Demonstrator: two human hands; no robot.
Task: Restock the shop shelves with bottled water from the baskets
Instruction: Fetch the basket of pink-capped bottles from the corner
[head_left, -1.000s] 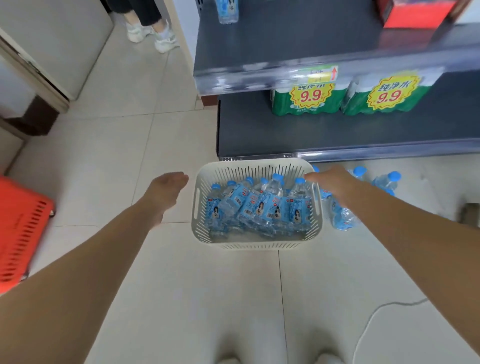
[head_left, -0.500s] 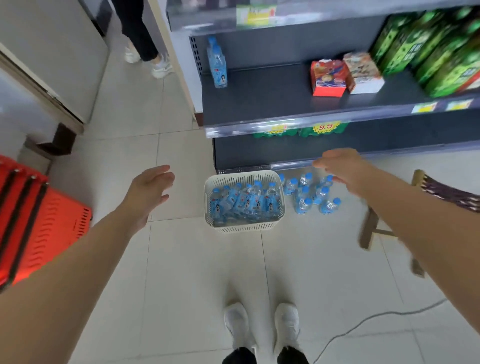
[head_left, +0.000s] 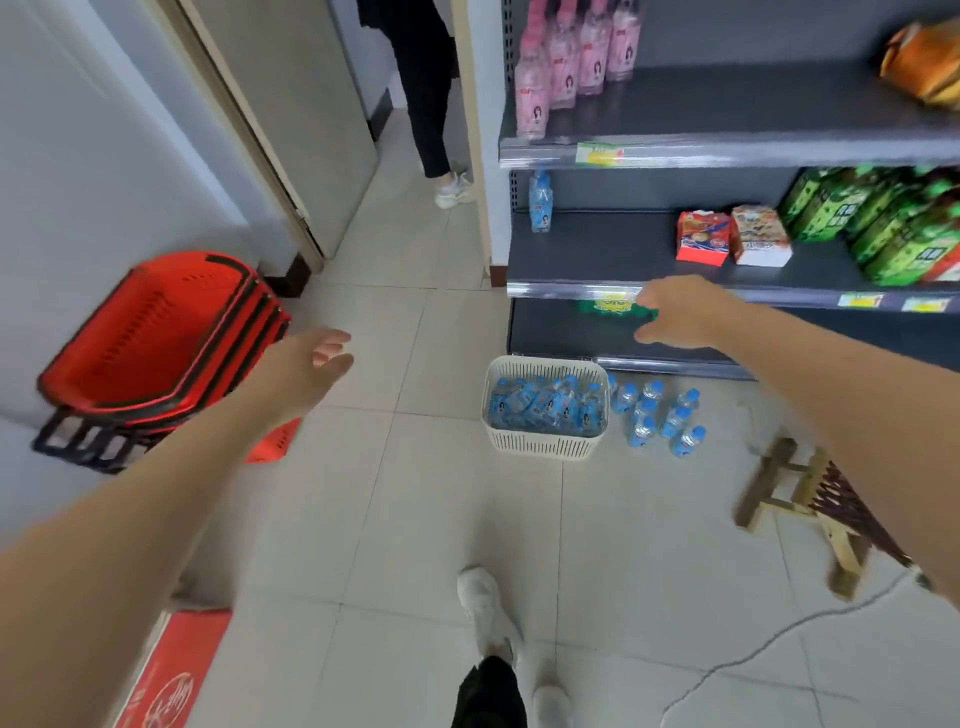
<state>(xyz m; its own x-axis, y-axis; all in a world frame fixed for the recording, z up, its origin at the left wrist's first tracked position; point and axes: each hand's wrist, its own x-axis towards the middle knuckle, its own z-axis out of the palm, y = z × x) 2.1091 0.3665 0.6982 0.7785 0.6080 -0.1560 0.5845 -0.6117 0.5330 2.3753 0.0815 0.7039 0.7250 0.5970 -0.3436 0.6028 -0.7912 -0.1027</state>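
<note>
A white slotted basket (head_left: 545, 448) full of blue-labelled water bottles stands on the floor in front of the dark shelf unit (head_left: 613, 249). Several more water bottles (head_left: 660, 415) stand on the tiles just right of it. One water bottle (head_left: 540, 205) stands alone at the left end of the middle shelf. My left hand (head_left: 311, 364) hangs in the air left of the basket, fingers relaxed and empty. My right hand (head_left: 675, 317) hovers above the basket near the middle shelf's front edge, fingers loosely bent, holding nothing.
Stacked red shopping baskets (head_left: 156, 338) sit at the left wall. A wooden stool (head_left: 821, 504) stands right of the loose bottles, with a cable (head_left: 779, 639) on the floor. Pink bottles (head_left: 566, 57), snack boxes (head_left: 732, 239) and green packs (head_left: 893, 223) occupy the shelves. Another person's legs (head_left: 436, 130) stand beyond.
I have risen and stepped back from the basket; both hands lifted away from its rim and hang empty. More of the shelves and the red baskets came into view.
</note>
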